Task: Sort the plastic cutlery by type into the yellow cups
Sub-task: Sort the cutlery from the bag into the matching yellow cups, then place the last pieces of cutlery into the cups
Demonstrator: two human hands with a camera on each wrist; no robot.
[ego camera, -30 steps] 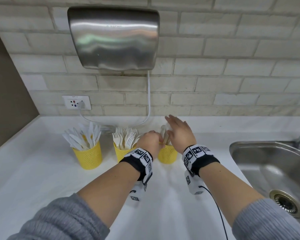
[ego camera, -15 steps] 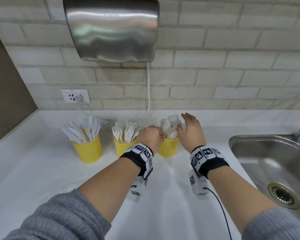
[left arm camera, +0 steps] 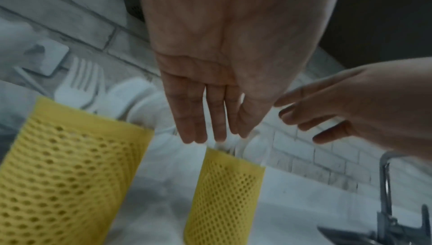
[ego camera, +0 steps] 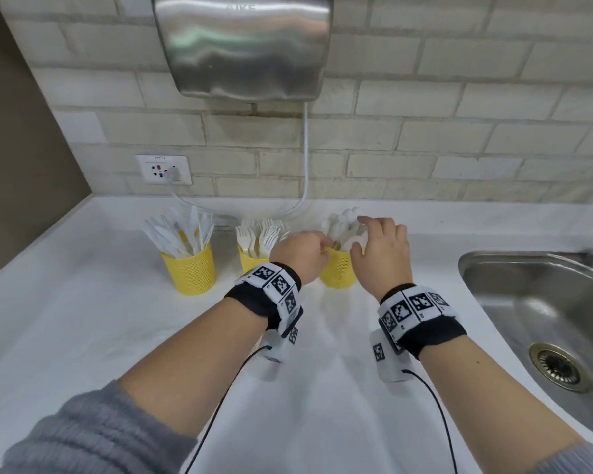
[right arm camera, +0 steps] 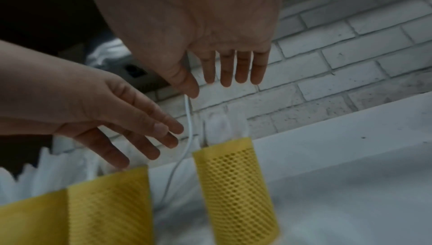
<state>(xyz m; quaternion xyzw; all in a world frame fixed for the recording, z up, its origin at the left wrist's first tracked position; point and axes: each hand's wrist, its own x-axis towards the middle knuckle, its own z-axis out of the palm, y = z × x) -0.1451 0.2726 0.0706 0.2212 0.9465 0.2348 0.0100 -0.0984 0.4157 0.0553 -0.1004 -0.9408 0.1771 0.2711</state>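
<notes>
Both hands have dropped lower around the spoon cup near the counter's back edge. Left hand fingers straight, touching its rim; right hand fingers relaxed, spread above the spoons, holding nothing. Fork cup and knife cup stand leftward.

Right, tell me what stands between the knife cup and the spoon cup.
The fork cup stands between the knife cup and the spoon cup, all in one row along the wall. The head view shows it; the left hand covers its right edge.
</notes>
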